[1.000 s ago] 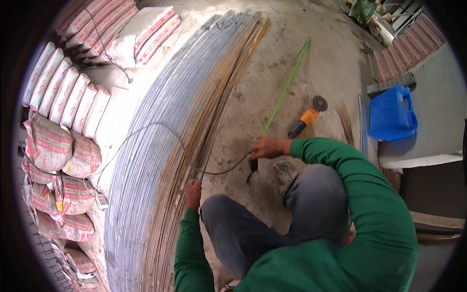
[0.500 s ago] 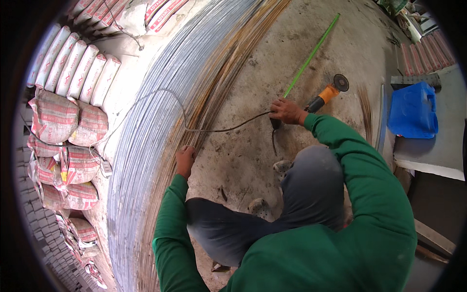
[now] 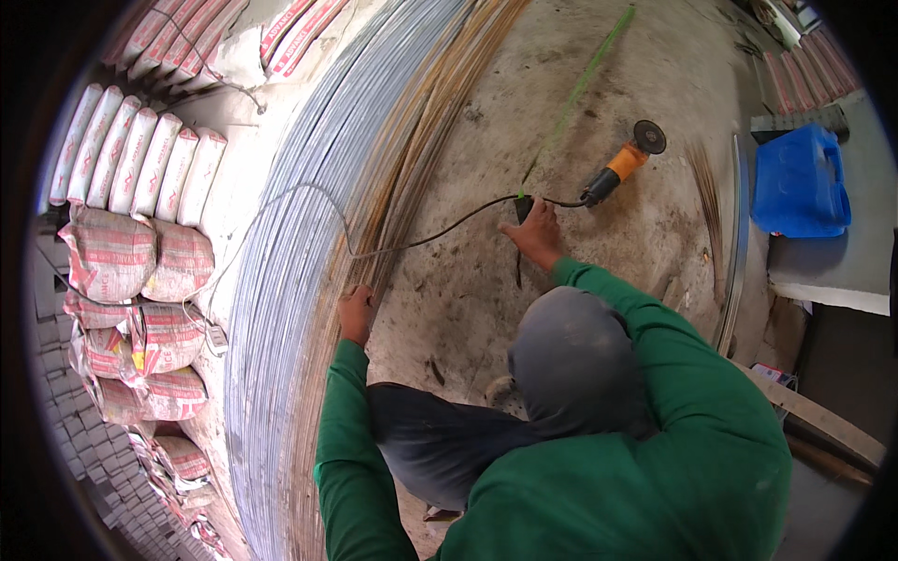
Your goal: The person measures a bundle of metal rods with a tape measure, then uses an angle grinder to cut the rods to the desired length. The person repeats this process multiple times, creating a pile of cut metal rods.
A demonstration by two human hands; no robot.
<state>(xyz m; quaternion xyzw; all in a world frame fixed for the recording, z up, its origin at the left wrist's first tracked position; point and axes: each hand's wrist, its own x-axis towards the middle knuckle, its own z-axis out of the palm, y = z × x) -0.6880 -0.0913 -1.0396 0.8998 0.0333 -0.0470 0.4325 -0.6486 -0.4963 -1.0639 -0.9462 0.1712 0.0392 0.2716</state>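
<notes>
My right hand (image 3: 538,234) is closed round a dark tape measure (image 3: 525,208), low over the concrete floor. Its green blade (image 3: 585,79) stretches away toward the far edge, smeared by motion. My left hand (image 3: 356,313), fingers curled, rests at the inner edge of a long bundle of rusty steel rods (image 3: 398,187); what its fingertips hold is hidden. An orange and black angle grinder (image 3: 622,168) with a dark disc lies just beyond my right hand. Its black cord (image 3: 440,232) runs past the tape measure and over the rods.
Grey steel rods (image 3: 309,243) lie alongside the rusty ones. Cement-type bags (image 3: 108,248) are stacked at the left. On the right are a blue jerrycan (image 3: 795,187), a thin bunch of rods (image 3: 706,206) and a metal bar (image 3: 739,252). Bent knees (image 3: 580,365) take up the near middle.
My right hand has drawn back nearer with the tape measure, and the green blade has shifted left and blurred. My left hand stays by the rusty rods. The whole view has tilted slightly.
</notes>
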